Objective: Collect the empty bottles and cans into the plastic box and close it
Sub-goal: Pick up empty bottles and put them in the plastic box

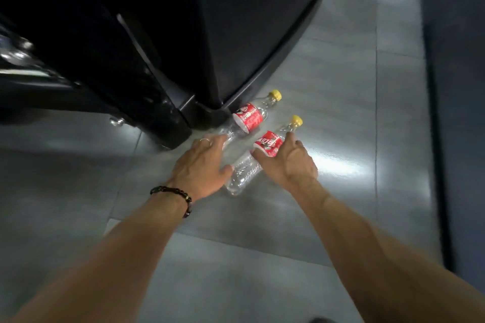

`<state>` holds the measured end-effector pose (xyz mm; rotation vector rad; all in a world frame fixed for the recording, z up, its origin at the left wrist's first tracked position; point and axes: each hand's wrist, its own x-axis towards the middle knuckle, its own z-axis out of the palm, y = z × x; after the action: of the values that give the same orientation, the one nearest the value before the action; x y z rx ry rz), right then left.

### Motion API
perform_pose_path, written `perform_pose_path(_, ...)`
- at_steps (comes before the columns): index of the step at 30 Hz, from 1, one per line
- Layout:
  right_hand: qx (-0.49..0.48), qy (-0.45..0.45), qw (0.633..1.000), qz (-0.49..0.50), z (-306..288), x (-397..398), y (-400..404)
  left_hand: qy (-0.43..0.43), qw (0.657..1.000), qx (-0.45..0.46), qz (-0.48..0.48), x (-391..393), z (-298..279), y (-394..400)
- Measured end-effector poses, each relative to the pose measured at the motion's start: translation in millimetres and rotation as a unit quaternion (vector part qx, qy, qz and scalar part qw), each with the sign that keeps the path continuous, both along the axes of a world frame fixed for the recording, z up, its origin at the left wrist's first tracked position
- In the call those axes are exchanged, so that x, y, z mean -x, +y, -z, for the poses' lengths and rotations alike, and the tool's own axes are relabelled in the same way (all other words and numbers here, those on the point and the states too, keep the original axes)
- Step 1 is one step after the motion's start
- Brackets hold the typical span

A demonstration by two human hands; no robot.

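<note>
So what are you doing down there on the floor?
A person is reaching for two empty clear bottles lying on the grey tiled floor beside a dark cabinet. The left hand is over the farther bottle and the right hand over the nearer bottle. Neither bottle is lifted yet, and no plastic box is in view.

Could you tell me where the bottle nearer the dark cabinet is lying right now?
In the head view, that bottle lies on the tiled floor against the cabinet's base, beside the second bottle, at the left hand's fingertips.
</note>
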<state>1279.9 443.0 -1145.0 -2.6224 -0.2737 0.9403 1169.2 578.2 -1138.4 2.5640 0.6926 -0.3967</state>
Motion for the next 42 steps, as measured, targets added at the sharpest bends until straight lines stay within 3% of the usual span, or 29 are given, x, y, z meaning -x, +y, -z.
perform_pose_path(4, -0.011, 0.01, 0.994, 0.107, 42.3, -8.7, 17.9, -0.018, 0.999, -0.038, 0.011, -26.9, 44.4, 17.4)
perform_pose_path(7, -0.02, 0.005, 0.992, 0.123, 57.5, -8.7, 26.8, -0.026, 0.997, -0.067, 0.019, -38.0, 61.4, 23.3)
perform_pose_path(18, -0.039, 0.036, 0.992, 0.111, 46.6, -8.6, 18.4, -0.003, 0.998, 0.033, -0.05, -18.4, 62.1, 8.9)
perform_pose_path(31, -0.091, 0.024, 0.995, -0.014, -132.7, 49.8, -32.2, 0.024, 0.994, 0.037, -0.095, 78.7, -113.8, -41.1)
perform_pose_path(42, -0.109, 0.058, 0.976, -0.177, -300.6, 140.3, 10.3, -0.02, 0.958, 0.046, -0.282, 217.0, -285.6, -55.4)
